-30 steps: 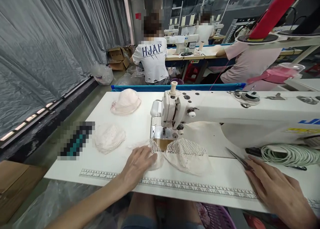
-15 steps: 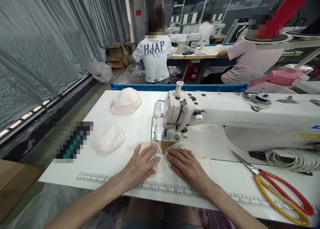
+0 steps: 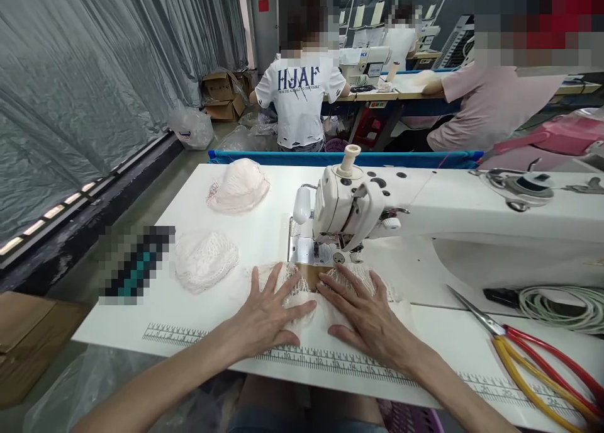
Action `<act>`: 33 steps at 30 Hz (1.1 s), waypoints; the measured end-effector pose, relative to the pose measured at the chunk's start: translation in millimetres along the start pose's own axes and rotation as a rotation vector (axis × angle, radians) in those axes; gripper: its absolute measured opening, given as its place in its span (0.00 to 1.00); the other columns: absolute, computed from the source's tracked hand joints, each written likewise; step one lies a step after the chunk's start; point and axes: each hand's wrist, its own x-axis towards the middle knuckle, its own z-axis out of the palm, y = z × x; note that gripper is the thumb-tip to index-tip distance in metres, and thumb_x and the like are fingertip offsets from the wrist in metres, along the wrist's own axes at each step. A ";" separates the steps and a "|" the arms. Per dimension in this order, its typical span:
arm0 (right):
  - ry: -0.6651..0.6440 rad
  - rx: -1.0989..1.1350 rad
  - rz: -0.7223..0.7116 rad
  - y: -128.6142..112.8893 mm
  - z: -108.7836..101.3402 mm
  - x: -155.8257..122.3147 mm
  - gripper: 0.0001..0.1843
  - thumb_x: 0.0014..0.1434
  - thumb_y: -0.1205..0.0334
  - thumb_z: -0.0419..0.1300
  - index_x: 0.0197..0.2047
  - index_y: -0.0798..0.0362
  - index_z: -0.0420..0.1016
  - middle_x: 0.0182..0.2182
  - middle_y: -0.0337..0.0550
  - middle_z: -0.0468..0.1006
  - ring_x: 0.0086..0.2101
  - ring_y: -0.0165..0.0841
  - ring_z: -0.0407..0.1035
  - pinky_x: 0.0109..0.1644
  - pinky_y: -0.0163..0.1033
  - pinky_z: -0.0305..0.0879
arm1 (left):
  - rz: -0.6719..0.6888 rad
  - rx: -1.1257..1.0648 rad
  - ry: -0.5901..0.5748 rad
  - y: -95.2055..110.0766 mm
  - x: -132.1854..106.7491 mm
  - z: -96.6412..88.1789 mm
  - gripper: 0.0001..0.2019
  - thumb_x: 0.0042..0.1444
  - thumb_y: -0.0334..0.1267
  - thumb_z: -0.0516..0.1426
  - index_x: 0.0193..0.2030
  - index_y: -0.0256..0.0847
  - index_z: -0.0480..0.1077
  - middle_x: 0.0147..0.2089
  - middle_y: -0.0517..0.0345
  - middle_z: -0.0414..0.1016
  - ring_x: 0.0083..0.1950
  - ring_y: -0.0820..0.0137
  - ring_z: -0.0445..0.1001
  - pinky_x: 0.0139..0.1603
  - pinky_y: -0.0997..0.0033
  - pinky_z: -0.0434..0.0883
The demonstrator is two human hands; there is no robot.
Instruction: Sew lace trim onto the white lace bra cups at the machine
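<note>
My left hand (image 3: 271, 313) lies flat with fingers spread on a pale lace piece (image 3: 299, 286) at the front of the table. Beside it, my right hand (image 3: 368, 313) presses down, fingers apart, on white lace fabric (image 3: 394, 293). Both hands partly cover the fabric, so whether it is one piece or two I cannot tell. Just beyond the fingertips is the needle area of a white sewing machine (image 3: 325, 213), with a brown patch (image 3: 312, 277) in front of its metal plate. To the left sit a white lace cup (image 3: 206, 261) and a pale pink cup (image 3: 239, 186).
Scissors (image 3: 512, 342) with red and yellow handles lie at the right, near a coiled pale cord (image 3: 552, 308). A ruler strip (image 3: 325, 359) runs along the table's front edge. Beyond the blue bar (image 3: 349, 158), people sit at other machines. A cardboard box (image 3: 33, 338) stands lower left.
Both hands have spread their fingers wider over the lace, the thumbs now stretched out. The view has shifted slightly, so the machine and scissors appear farther right.
</note>
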 end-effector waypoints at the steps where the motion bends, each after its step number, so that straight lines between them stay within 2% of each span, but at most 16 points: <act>1: -0.009 0.013 0.005 0.5 0.4 -0.5 0.34 0.64 0.47 0.46 0.68 0.45 0.36 0.64 0.46 0.52 0.63 0.52 0.38 0.54 0.75 0.36 | -0.012 0.005 -0.008 0.5 2.2 -0.6 0.39 0.50 0.45 0.62 0.65 0.62 0.46 0.71 0.48 0.35 0.68 0.36 0.34 0.52 0.20 0.43; 5: -0.010 0.080 -0.018 6.6 -2.9 -3.2 0.37 0.62 0.43 0.48 0.68 0.45 0.37 0.64 0.48 0.53 0.63 0.53 0.37 0.54 0.76 0.36 | -0.053 0.022 -0.020 0.2 9.6 1.6 0.46 0.44 0.54 0.62 0.66 0.56 0.44 0.70 0.44 0.37 0.66 0.32 0.33 0.50 0.18 0.42; 8: 0.123 0.148 -0.011 14.2 -11.5 -7.4 0.30 0.65 0.49 0.48 0.66 0.47 0.46 0.60 0.50 0.61 0.62 0.48 0.48 0.58 0.71 0.40 | -0.067 0.043 0.061 -1.5 11.4 6.9 0.48 0.42 0.57 0.62 0.67 0.47 0.45 0.69 0.37 0.39 0.67 0.35 0.36 0.54 0.22 0.44; 11: 0.335 0.237 0.017 17.8 -18.8 -9.6 0.21 0.66 0.62 0.48 0.61 0.48 0.58 0.53 0.48 0.72 0.55 0.40 0.63 0.59 0.57 0.55 | -0.050 0.079 0.233 -2.5 11.7 10.9 0.34 0.54 0.50 0.57 0.65 0.46 0.49 0.68 0.40 0.46 0.69 0.46 0.39 0.59 0.30 0.47; 13: 0.368 0.290 -0.008 16.6 -17.8 -8.1 0.18 0.65 0.66 0.49 0.58 0.49 0.63 0.50 0.47 0.74 0.52 0.36 0.66 0.55 0.47 0.64 | -0.030 0.098 0.310 -3.1 12.6 11.8 0.24 0.61 0.42 0.52 0.63 0.46 0.54 0.67 0.44 0.50 0.69 0.52 0.41 0.61 0.34 0.46; 15: 0.302 0.285 -0.054 13.9 -11.4 -5.3 0.19 0.65 0.64 0.50 0.59 0.50 0.63 0.53 0.48 0.72 0.54 0.37 0.63 0.54 0.45 0.65 | 0.008 0.100 0.313 -3.7 14.0 12.1 0.20 0.63 0.39 0.49 0.62 0.44 0.56 0.67 0.46 0.53 0.69 0.57 0.43 0.63 0.38 0.46; 16: 0.253 0.250 -0.076 12.5 -7.2 -4.2 0.21 0.65 0.62 0.50 0.60 0.51 0.60 0.55 0.49 0.69 0.57 0.39 0.60 0.56 0.49 0.62 | 0.033 0.095 0.287 -3.9 14.5 12.3 0.21 0.63 0.38 0.50 0.62 0.44 0.56 0.67 0.46 0.52 0.69 0.58 0.43 0.63 0.39 0.47; 18: 0.153 0.146 -0.102 10.4 0.1 -4.3 0.26 0.65 0.56 0.50 0.65 0.49 0.53 0.60 0.49 0.62 0.61 0.44 0.50 0.60 0.62 0.50 | 0.089 0.094 0.212 -3.5 14.7 13.3 0.24 0.62 0.39 0.51 0.64 0.45 0.52 0.68 0.47 0.48 0.70 0.57 0.41 0.63 0.38 0.48; 20: 0.070 0.059 -0.088 9.8 1.8 -8.2 0.29 0.65 0.53 0.48 0.67 0.45 0.45 0.63 0.47 0.55 0.63 0.48 0.41 0.58 0.72 0.38 | 0.114 0.125 0.168 -2.2 13.3 15.9 0.28 0.62 0.38 0.51 0.67 0.48 0.45 0.70 0.50 0.43 0.70 0.54 0.37 0.62 0.34 0.47; 22: 0.017 0.030 -0.070 10.1 -3.6 -15.0 0.31 0.64 0.50 0.48 0.67 0.42 0.41 0.64 0.45 0.51 0.64 0.50 0.34 0.56 0.75 0.33 | 0.109 0.186 0.197 -1.9 11.8 21.2 0.28 0.63 0.36 0.48 0.67 0.49 0.42 0.70 0.52 0.40 0.70 0.54 0.36 0.61 0.32 0.45; 25: -0.037 0.050 -0.106 12.1 -20.7 -24.2 0.31 0.63 0.46 0.48 0.66 0.40 0.42 0.65 0.41 0.48 0.64 0.49 0.30 0.57 0.74 0.35 | 0.141 0.284 0.301 -7.8 13.4 32.9 0.27 0.63 0.38 0.47 0.67 0.49 0.42 0.70 0.54 0.41 0.70 0.52 0.37 0.62 0.32 0.41; 27: -0.071 0.073 -0.164 17.0 -33.0 -25.7 0.30 0.62 0.43 0.48 0.65 0.38 0.48 0.65 0.39 0.51 0.64 0.47 0.35 0.58 0.70 0.41 | 0.181 0.320 0.366 -14.1 17.2 39.7 0.27 0.63 0.43 0.47 0.67 0.50 0.44 0.70 0.54 0.42 0.70 0.51 0.37 0.62 0.31 0.38; 28: -0.054 0.072 -0.156 21.8 -38.2 -24.4 0.28 0.62 0.43 0.48 0.64 0.37 0.52 0.64 0.38 0.55 0.64 0.45 0.41 0.59 0.66 0.46 | 0.197 0.320 0.382 -16.7 19.1 41.8 0.27 0.63 0.46 0.47 0.67 0.51 0.44 0.70 0.54 0.42 0.70 0.50 0.37 0.62 0.31 0.38; 30: 0.059 0.036 -0.028 37.9 -45.0 -16.6 0.22 0.63 0.47 0.49 0.59 0.37 0.61 0.58 0.37 0.65 0.59 0.39 0.57 0.58 0.55 0.57 | 0.221 0.295 0.374 -20.2 21.2 43.0 0.27 0.62 0.48 0.47 0.67 0.55 0.44 0.70 0.53 0.40 0.69 0.48 0.39 0.60 0.29 0.40; 31: 0.150 0.003 0.086 49.2 -46.3 -10.4 0.19 0.65 0.51 0.49 0.57 0.39 0.65 0.55 0.38 0.70 0.55 0.37 0.63 0.56 0.50 0.61 | 0.229 0.276 0.359 -21.1 21.4 42.3 0.27 0.61 0.49 0.47 0.66 0.57 0.44 0.70 0.53 0.39 0.69 0.47 0.40 0.59 0.28 0.41; 33: 0.271 -0.057 0.269 75.8 -45.2 5.5 0.17 0.66 0.61 0.46 0.55 0.45 0.68 0.50 0.44 0.75 0.50 0.38 0.68 0.51 0.47 0.66 | 0.246 0.241 0.328 -21.8 20.5 39.4 0.27 0.61 0.50 0.48 0.65 0.61 0.44 0.71 0.53 0.37 0.68 0.45 0.42 0.58 0.27 0.44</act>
